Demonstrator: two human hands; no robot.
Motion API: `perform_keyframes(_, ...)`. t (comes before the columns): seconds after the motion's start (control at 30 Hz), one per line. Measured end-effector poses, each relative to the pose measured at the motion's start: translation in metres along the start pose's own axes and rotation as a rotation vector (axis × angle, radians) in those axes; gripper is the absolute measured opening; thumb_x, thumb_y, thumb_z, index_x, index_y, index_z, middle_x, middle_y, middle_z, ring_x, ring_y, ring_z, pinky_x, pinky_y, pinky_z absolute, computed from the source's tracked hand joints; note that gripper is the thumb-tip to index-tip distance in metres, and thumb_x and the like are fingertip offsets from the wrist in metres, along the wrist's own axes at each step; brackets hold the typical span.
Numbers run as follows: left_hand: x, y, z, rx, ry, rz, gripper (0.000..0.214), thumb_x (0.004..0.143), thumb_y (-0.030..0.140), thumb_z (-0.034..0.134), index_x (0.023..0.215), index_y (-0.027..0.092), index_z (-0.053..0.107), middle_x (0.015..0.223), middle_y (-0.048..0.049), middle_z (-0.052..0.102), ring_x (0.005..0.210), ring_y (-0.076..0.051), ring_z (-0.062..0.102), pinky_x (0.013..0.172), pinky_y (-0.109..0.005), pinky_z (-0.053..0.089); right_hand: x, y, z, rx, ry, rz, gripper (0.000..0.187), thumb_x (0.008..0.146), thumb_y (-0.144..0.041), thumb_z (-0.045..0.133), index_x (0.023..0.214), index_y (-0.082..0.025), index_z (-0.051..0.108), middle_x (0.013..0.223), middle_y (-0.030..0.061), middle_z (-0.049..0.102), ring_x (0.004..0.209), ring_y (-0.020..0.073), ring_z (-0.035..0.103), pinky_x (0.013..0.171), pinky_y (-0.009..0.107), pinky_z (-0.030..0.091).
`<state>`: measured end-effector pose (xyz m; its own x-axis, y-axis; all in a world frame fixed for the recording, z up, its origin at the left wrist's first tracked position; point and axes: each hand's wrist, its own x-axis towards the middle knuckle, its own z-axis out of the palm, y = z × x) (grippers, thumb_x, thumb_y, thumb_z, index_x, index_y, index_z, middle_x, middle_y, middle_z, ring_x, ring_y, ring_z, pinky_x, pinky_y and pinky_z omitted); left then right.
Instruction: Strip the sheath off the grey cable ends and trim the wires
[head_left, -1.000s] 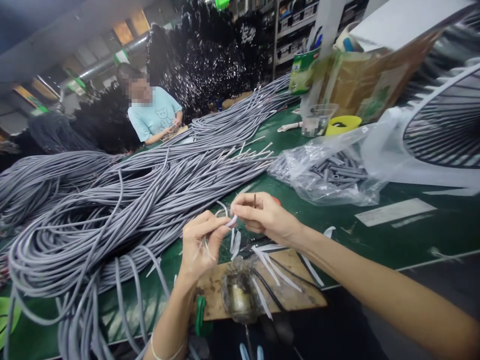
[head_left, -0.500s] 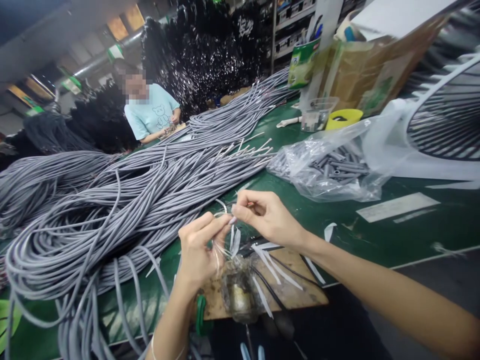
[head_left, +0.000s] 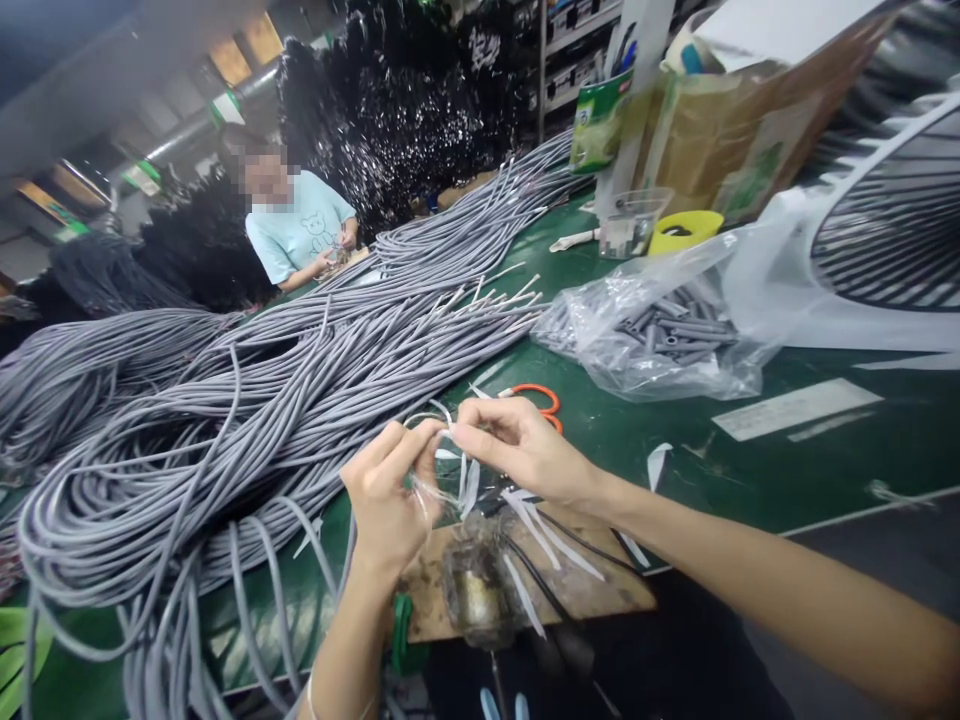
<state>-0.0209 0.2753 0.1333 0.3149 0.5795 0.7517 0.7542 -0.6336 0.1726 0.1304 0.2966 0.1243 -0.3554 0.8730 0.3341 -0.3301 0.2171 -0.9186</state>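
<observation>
My left hand (head_left: 390, 495) is closed in a pinch on thin white wires (head_left: 439, 490), whose loose strands hang below its fingers. Against its fingertips, my right hand (head_left: 525, 445) also pinches the wires; the exact point of its grip is hidden. Under both hands sits a small motor-like device (head_left: 480, 590) on a wooden board (head_left: 600, 580), with white strips (head_left: 551, 545) lying across the board. Orange-handled scissors (head_left: 556, 402) lie just behind my right hand, partly covered by it.
Large bundles of grey cable (head_left: 247, 430) fill the left of the green table (head_left: 810, 470). A clear bag of grey tubes (head_left: 675, 335), a yellow container (head_left: 686, 232) and a white fan (head_left: 892, 220) stand to the right. Across the table a person (head_left: 304, 225) works.
Both hands have shifted slightly left, still pinched together at the wires. The orange scissor handles, hidden before, now show behind my right hand.
</observation>
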Motion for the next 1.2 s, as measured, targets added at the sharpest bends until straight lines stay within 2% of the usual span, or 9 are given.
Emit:
perform_keyframes(0.07,-0.001,0.000,0.001,0.076,-0.002,0.056,0.013,0.084,0.010,0.054,0.085,0.014,0.066,0.055,0.0027,0.047,0.047,-0.007,0.042,0.047,-0.020,0.032,0.000,-0.003,0.000,-0.078,0.014,-0.065,0.044,0.073,-0.049,0.064,0.053,-0.015,0.044,0.052,-0.0068,0.033,0.047,0.0035,0.027,0.042,0.020,0.022)
perform_keyframes(0.17,-0.005,0.000,0.002,0.074,0.017,0.140,0.012,0.082,0.009,0.056,0.086,0.013,0.066,0.053,0.0029,0.047,0.046,-0.007,0.042,0.047,-0.020,0.032,0.003,-0.001,-0.001,-0.092,0.014,-0.064,0.045,0.071,-0.044,0.068,0.049,-0.015,0.041,0.048,-0.0074,0.032,0.044,0.0025,0.026,0.040,0.019,0.019)
perform_keyframes(0.43,-0.008,0.001,0.003,-0.010,0.100,0.182,0.013,0.080,0.007,0.058,0.087,0.014,0.065,0.056,0.0009,0.055,0.050,-0.008,0.050,0.051,-0.020,0.038,0.008,0.013,-0.003,0.227,-0.065,0.328,0.049,0.067,-0.057,0.064,0.049,-0.018,0.041,0.037,-0.0108,0.030,0.028,0.0009,0.018,0.029,0.018,0.011)
perform_keyframes(0.5,-0.006,0.001,0.003,0.033,0.098,0.165,0.013,0.081,0.008,0.057,0.088,0.014,0.066,0.057,0.0006,0.056,0.050,-0.008,0.050,0.051,-0.020,0.039,0.006,0.011,-0.003,0.223,-0.034,0.282,0.046,0.069,-0.055,0.063,0.053,-0.018,0.041,0.040,-0.0114,0.029,0.031,0.0011,0.018,0.031,0.018,0.013)
perform_keyframes(0.6,-0.005,0.002,0.005,0.137,0.097,0.126,0.012,0.082,0.010,0.057,0.087,0.014,0.066,0.058,0.0003,0.056,0.049,-0.008,0.050,0.051,-0.020,0.038,0.002,0.005,-0.003,0.084,0.033,0.071,0.040,0.075,-0.050,0.059,0.058,-0.017,0.043,0.049,-0.0091,0.032,0.039,0.0028,0.024,0.036,0.019,0.018)
perform_keyframes(0.73,-0.006,0.004,0.007,0.215,0.146,0.065,0.011,0.082,0.010,0.057,0.088,0.014,0.066,0.062,-0.0010,0.059,0.050,-0.008,0.050,0.052,-0.020,0.038,0.000,0.004,0.000,-0.105,0.019,-0.102,0.034,0.080,-0.045,0.054,0.064,-0.016,0.046,0.060,-0.0052,0.035,0.052,0.0058,0.031,0.045,0.020,0.026)
perform_keyframes(0.9,-0.006,0.008,0.008,0.099,0.207,-0.026,0.012,0.083,0.008,0.055,0.088,0.012,0.065,0.063,-0.0009,0.059,0.049,-0.007,0.049,0.051,-0.018,0.039,0.004,0.013,0.003,-0.141,0.024,-0.072,0.039,0.078,-0.051,0.056,0.065,-0.015,0.050,0.060,-0.0027,0.043,0.057,0.0081,0.038,0.052,0.021,0.033)
perform_keyframes(1.1,-0.003,0.009,0.002,-0.112,0.038,-0.114,0.013,0.084,0.011,0.054,0.083,0.013,0.066,0.055,0.0038,0.045,0.044,-0.005,0.040,0.042,-0.018,0.032,0.006,0.013,-0.002,-0.197,0.129,-0.049,0.050,0.074,-0.063,0.054,0.061,-0.015,0.051,0.059,-0.0006,0.048,0.055,0.0091,0.042,0.053,0.023,0.036)
perform_keyframes(1.2,-0.003,0.007,-0.001,-0.175,0.016,-0.125,0.014,0.084,0.010,0.053,0.084,0.015,0.066,0.056,0.0039,0.045,0.047,-0.006,0.041,0.045,-0.018,0.034,0.005,0.010,-0.003,-0.283,0.146,-0.050,0.049,0.077,-0.062,0.050,0.060,-0.016,0.050,0.056,-0.0021,0.044,0.051,0.0086,0.039,0.049,0.022,0.034)
